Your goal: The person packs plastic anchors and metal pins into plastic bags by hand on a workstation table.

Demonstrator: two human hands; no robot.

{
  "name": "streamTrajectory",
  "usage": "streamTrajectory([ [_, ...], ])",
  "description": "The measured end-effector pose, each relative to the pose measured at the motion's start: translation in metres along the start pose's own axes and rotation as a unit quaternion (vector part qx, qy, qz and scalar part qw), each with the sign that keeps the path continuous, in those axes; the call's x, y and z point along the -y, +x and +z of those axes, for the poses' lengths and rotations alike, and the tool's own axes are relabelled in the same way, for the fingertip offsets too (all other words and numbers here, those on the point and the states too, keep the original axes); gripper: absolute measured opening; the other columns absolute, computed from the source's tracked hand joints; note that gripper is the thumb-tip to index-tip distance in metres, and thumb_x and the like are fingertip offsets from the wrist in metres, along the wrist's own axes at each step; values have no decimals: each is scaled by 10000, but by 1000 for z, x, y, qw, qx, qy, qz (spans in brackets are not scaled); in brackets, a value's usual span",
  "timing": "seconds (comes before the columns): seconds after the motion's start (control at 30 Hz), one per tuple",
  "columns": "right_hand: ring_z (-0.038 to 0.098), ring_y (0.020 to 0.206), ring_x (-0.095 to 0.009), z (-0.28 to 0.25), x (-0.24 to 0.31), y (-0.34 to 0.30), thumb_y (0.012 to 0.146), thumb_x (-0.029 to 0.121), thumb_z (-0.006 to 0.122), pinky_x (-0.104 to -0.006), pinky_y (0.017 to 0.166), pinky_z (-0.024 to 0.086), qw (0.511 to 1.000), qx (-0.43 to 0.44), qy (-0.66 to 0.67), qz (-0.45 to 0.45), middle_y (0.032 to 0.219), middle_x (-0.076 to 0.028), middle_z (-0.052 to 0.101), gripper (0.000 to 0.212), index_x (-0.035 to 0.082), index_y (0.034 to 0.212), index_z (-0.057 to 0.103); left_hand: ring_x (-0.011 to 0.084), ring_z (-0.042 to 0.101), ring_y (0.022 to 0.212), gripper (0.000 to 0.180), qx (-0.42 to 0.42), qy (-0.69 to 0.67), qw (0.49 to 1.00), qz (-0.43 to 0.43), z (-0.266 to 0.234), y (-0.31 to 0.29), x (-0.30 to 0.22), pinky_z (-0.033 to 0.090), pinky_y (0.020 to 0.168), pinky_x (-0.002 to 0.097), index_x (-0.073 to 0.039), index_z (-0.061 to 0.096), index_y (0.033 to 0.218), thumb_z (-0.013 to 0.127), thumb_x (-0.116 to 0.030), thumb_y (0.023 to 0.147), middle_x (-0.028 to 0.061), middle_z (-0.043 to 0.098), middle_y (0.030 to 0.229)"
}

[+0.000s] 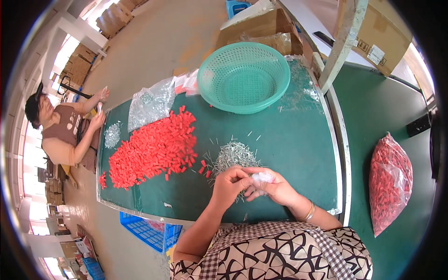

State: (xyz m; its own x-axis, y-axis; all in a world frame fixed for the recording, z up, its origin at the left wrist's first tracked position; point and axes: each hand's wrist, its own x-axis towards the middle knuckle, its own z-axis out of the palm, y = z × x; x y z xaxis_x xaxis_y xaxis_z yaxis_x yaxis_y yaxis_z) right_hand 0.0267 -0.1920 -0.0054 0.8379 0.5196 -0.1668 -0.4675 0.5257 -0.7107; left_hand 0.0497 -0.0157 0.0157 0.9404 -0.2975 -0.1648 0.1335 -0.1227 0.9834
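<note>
In front of me, at the table's near side, my right hand (276, 187) is closed around a small clear plastic bag (262, 177). My left hand (228, 185) meets it from the left, thumb and fingers pinched together at the bag's edge. Whatever lies between those fingertips is hidden. Just beyond both hands spreads a pile of thin silver metal pins (233, 156), partly covered by my fingers. A few red plugs (203, 167) lie left of the pins, near a large heap of red plastic plugs (151, 149).
A green mesh basket (243, 105) stands at the table's far side, beside a clear plastic bag (151, 105). Across the left end, a person (70, 126) handles small bags near another metal pile (112, 135). A sack of red pieces (391, 182) lies right; a blue crate (147, 231) sits below.
</note>
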Motion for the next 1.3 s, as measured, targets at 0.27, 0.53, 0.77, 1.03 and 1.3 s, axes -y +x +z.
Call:
streamTrajectory([
  [0.27, 580, 1039, -249, 1, -2, 1, 938, 115, 509, -430, 876, 511, 990, 59, 130, -10, 1203, -149, 535, 477, 13, 1370, 336, 96, 555, 809, 52, -54, -90, 994, -33, 6, -14, -5, 454, 702, 252, -5, 613, 781, 663, -18, 784, 50, 605, 911],
  [0.53, 571, 1060, -232, 2, -7, 3, 938, 94, 508, -403, 884, 505, 993, 19, 113, -37, 1183, -120, 551, 384, 17, 1303, 417, 185, 588, 780, 72, -147, 209, 952, 169, 11, -15, -1, 464, 694, 294, -2, 609, 834, 638, 9, 769, 80, 622, 853],
  [0.77, 476, 605, -84, -11, -5, 1, 944, 102, 505, -251, 537, 447, 973, -112, 127, -155, 806, -19, 556, 87, 56, 1018, 513, 154, 626, 769, 33, -197, 24, 977, 81, 1, -14, 0, 504, 696, 270, 10, 544, 889, 532, -20, 894, 96, 641, 850],
  [1.03, 304, 547, -28, 5, 2, 0, 803, 83, 710, -199, 477, 290, 945, -149, -230, -178, 636, 82, 345, 266, 43, 1021, 562, 145, 632, 765, 79, -176, -33, 981, 72, -4, -15, 6, 529, 669, 270, 4, 524, 930, 514, -74, 933, 99, 639, 849],
  [1.3, 494, 560, -63, 10, -5, 5, 840, 48, 658, -205, 474, 397, 962, -193, -144, -129, 727, -2, 563, 108, 18, 932, 609, 136, 626, 808, 69, -156, -78, 982, 72, 3, -21, 9, 510, 732, 272, 4, 535, 967, 537, -31, 908, 78, 636, 866],
])
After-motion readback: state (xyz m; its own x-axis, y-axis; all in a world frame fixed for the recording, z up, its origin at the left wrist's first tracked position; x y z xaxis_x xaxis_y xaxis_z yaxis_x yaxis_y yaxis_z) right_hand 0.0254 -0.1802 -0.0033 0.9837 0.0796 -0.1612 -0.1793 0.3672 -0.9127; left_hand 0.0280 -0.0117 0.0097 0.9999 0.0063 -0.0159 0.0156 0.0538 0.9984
